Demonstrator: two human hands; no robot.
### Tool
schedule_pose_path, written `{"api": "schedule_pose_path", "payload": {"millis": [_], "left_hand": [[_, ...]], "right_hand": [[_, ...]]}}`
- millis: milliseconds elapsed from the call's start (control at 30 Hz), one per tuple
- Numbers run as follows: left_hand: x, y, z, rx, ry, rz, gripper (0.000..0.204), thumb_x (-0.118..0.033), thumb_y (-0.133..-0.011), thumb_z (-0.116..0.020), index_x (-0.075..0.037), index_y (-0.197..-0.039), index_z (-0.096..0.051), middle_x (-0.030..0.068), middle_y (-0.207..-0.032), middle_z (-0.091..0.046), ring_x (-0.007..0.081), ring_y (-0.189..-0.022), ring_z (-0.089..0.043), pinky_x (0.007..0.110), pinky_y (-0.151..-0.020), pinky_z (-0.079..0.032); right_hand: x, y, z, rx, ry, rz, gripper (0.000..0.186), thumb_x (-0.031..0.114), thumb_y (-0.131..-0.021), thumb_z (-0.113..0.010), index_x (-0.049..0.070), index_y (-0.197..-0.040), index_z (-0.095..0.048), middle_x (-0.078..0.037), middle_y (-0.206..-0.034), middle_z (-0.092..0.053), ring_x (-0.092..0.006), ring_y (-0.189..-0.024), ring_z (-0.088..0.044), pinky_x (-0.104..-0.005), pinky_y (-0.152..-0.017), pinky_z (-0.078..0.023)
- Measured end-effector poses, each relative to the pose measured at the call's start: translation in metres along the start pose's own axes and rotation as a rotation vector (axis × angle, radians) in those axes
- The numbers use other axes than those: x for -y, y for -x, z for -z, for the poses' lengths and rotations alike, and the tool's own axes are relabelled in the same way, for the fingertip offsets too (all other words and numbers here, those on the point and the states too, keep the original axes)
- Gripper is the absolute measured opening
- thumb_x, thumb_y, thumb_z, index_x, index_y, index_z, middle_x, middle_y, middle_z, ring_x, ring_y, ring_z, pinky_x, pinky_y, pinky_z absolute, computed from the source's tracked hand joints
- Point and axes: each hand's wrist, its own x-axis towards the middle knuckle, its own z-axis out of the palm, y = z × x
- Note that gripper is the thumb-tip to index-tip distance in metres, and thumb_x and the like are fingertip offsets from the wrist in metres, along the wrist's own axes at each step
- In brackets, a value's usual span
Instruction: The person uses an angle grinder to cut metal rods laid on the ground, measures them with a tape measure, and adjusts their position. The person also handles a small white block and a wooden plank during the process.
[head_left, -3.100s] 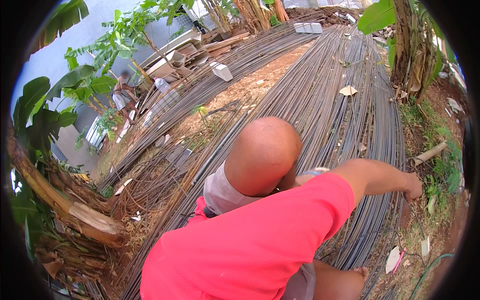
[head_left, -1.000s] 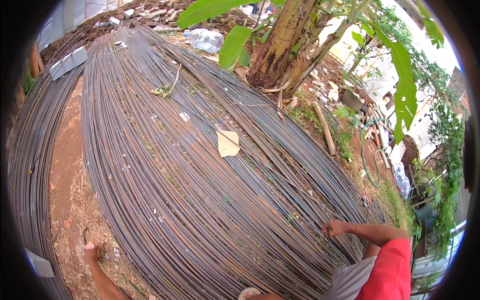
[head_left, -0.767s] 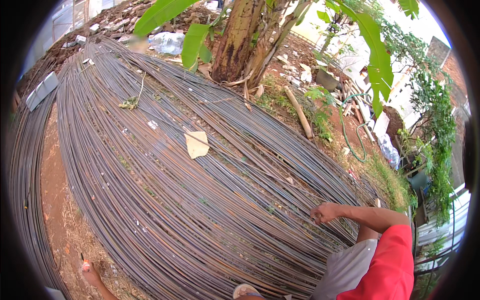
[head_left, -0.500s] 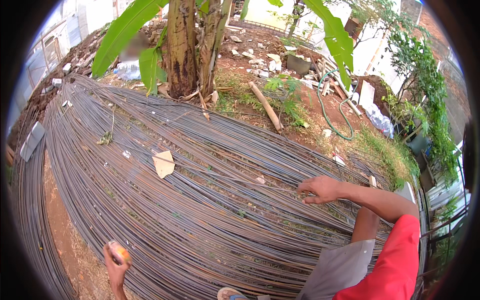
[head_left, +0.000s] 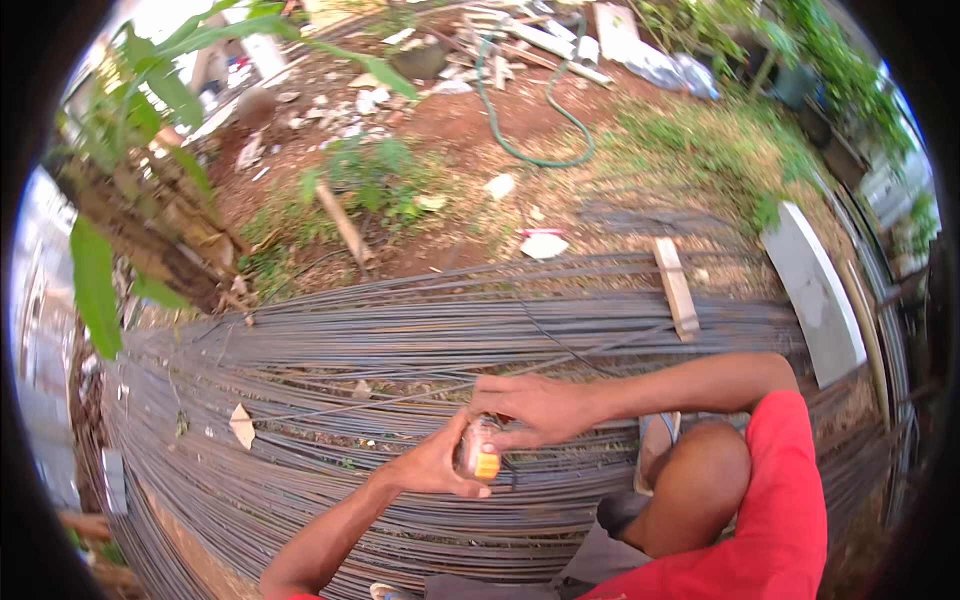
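Perhaps a tape measure [head_left: 486, 466], partly behind fingers [head_left: 500, 397].

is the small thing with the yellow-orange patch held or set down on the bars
Held: the left hand curls around the small object above the bars, with the right hand at its upper end.

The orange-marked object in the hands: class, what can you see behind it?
Long metal rods show around the object, held in the left hand, the right hand at its top. What lies directly behind is covered.
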Motion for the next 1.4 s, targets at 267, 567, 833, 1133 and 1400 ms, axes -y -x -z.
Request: {"api": "schedule_pose_path", "payload": {"millis": [267, 567, 833, 1133, 1400], "left_hand": [[-0.018, -0.167, -0.039, -0.041, -0.265, 0.453, 0.071, -0.047, -0.086, -0.083, -0.008, -0.139, -0.058, 0.0155, -0.114, -0.071, 0.0299, -0.105, -0.068, 0.044, -0.09, -0.053], [0.011, -0.184, 0.03, -0.272, -0.252, 0.726, 0.042, -0.025, -0.091, -0.07, -0.007, -0.129, -0.066, 0.0085, -0.091, -0.073, 0.0173, -0.079, -0.066, 0.035, -0.074, -0.053], [-0.008, -0.177, 0.096, -0.198, -0.19, 0.777, 0.016, -0.015, -0.107, -0.059, -0.001, -0.102, -0.066, 0.003, -0.086, -0.07, 0.0106, -0.078, -0.065, 0.03, -0.076, -0.054], [-0.035, -0.185, 0.085, -0.292, -0.143, 0.83, 0.026, -0.019, -0.11, -0.058, 0.001, -0.098, -0.068, 0.0065, -0.081, -0.07, 0.0129, -0.07, -0.064, 0.03, -0.068, -0.053], [0.048, -0.217, -0.002, -0.414, 0.379, 0.634, 0.039, -0.033, -0.105, -0.062, 0.005, -0.105, -0.068, 0.0209, -0.087, -0.073, 0.0288, -0.077, -0.071, 0.039, -0.069, -0.057]], "right_hand": [[-0.132, 0.117, 0.007, -0.311, -0.657, -0.263, 0.042, 0.031, -0.076, -0.092, 0.002, -0.09, -0.066, -0.006, -0.076, -0.06, -0.0185, -0.072, -0.059, -0.0389, -0.063, -0.047], [-0.279, 0.235, 0.142, -0.82, -1.059, -0.197, 0.02, 0.011, -0.086, -0.086, 0.007, -0.089, -0.067, 0.002, -0.086, -0.067, -0.0069, -0.079, -0.06, -0.0262, -0.069, -0.045], [-0.443, 0.407, 0.288, -1.186, -1.058, -0.235, 0.022, 0.024, -0.099, -0.073, 0.006, -0.109, -0.068, -0.005, -0.099, -0.07, -0.0209, -0.098, -0.07, -0.0378, -0.09, -0.056], [-0.573, 0.383, 0.267, -0.634, 0.597, -1.036, 0.032, 0.024, -0.095, -0.07, 0.013, -0.125, -0.072, -0.008, -0.128, -0.065, -0.0342, -0.123, -0.059, -0.0499, -0.103, -0.052], [-0.575, 0.398, 0.287, -0.596, 0.588, -0.943, 0.025, 0.019, -0.097, -0.065, 0.004, -0.117, -0.065, -0.015, -0.115, -0.064, -0.0382, -0.109, -0.065, -0.053, -0.094, -0.054]]}}
